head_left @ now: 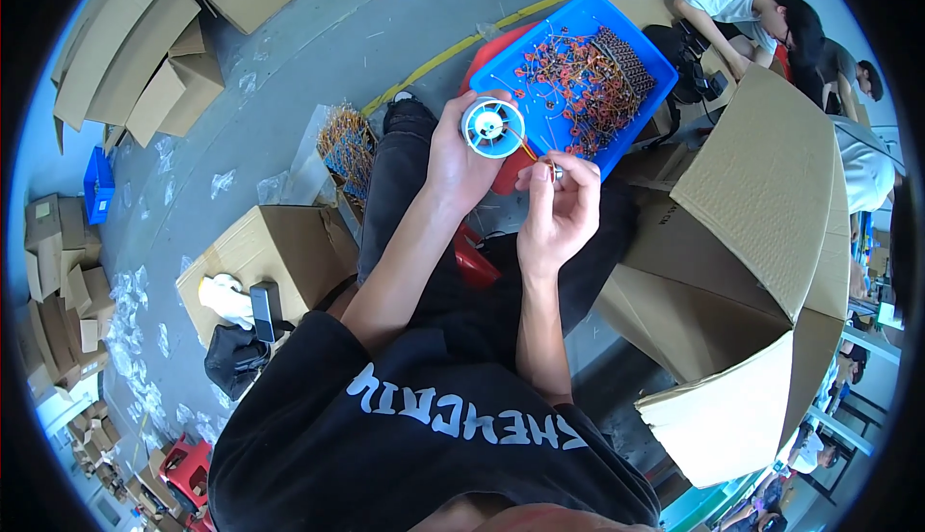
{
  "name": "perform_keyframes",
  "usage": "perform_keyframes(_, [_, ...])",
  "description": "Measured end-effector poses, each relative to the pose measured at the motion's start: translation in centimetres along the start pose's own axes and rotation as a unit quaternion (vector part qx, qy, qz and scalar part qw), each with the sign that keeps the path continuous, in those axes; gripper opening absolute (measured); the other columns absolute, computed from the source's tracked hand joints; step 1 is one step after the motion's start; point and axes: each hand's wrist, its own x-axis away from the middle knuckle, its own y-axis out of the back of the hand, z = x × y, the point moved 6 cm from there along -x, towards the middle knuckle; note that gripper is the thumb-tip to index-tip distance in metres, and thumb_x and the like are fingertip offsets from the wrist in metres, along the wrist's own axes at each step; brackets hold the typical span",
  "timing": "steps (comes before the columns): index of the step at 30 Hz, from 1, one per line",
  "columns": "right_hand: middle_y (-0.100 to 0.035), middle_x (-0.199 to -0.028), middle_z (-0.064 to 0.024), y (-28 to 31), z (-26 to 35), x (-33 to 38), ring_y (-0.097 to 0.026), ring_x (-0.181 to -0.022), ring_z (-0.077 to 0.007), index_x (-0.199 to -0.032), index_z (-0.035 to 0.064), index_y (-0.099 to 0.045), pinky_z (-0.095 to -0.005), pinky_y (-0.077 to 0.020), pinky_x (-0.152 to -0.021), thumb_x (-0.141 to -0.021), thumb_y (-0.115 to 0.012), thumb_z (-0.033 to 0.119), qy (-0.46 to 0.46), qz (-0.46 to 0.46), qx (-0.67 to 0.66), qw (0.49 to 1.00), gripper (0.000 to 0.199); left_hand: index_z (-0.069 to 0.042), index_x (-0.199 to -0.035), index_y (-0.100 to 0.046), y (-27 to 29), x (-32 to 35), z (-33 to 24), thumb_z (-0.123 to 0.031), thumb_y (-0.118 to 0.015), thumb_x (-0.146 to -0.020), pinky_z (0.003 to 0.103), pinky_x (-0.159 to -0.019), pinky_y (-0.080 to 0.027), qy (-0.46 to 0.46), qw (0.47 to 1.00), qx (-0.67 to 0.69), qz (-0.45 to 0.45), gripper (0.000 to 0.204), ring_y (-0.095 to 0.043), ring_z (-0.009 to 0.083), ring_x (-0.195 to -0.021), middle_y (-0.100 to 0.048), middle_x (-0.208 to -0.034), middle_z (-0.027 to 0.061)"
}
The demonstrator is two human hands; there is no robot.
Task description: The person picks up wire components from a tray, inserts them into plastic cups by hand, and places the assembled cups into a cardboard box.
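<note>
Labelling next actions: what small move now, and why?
Probably guide the wires a little closer to the round white-and-blue housing with the right hand: its fingertips pinch them, they span the gap to the housing, and the left hand already steadies it.

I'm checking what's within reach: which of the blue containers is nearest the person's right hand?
The large blue tray holding reddish wired parts, just beyond the right hand. The other, a blue bin at far left, stands well away.

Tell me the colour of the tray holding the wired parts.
Blue; the tray shows in the head view.
</note>
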Motion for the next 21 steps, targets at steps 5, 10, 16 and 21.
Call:
perform_keyframes(5, [-0.052,-0.096,-0.0096,0.0,0.0,0.1,-0.060,-0.070,-0.0140,-0.100,-0.0047,-0.054,-0.0236,-0.0497,-0.060,-0.086,-0.057,-0.009,0.025,0.026,0.035,0.999,0.015,-0.001,-0.107,-0.059,-0.1,0.1,0.2,-0.034,-0.039,-0.095,0.037,-0.082,-0.045,0.007,1.000,0.000,-0.012,0.040,-0.057,0.0203,-0.096,-0.062,-0.099,0.0088])
perform_keyframes(10, [-0.054,-0.093,-0.0089,0.5,0.8,0.3,-0.057,-0.067,-0.0121,-0.097,-0.0043,-0.058,-0.0231,-0.0463,-0.057,-0.084,-0.062,-0.007,0.048,0.065,0.131,0.988,0.014,-0.002,-0.113,-0.056,-1.1,1.2,0.0,-0.034,-0.038,-0.095,0.040,-0.090,-0.043,0.016,0.999,0.018,0.022,0.041,-0.057,0.0216,-0.102,-0.062,-0.106,0.0092])
perform_keyframes(16, [-0.056,-0.083,-0.0065,0.6,1.9,-0.6,-0.053,-0.062,-0.0097,-0.094,-0.0014,-0.063,-0.0228,-0.0424,-0.055,-0.080,-0.068,-0.004,0.018,0.105,0.154,0.982,0.015,-0.002,-0.117,-0.054,0.3,1.7,0.1,-0.039,-0.035,-0.097,0.042,-0.095,-0.040,0.023,0.999,0.009,0.039,0.046,-0.055,0.0235,-0.107,-0.060,-0.112,0.0104])
perform_keyframes(21, [-0.057,-0.075,-0.0052,-0.5,2.1,-1.7,-0.052,-0.058,-0.0094,-0.093,0.0000,-0.065,-0.0236,-0.0423,-0.053,-0.076,-0.072,-0.003,-0.042,0.135,0.217,0.966,0.019,-0.002,-0.123,-0.050,0.2,2.3,1.0,-0.044,-0.032,-0.098,0.043,-0.096,-0.039,0.061,0.989,0.078,0.105,0.052,-0.053,0.0249,-0.110,-0.056,-0.120,0.0117])
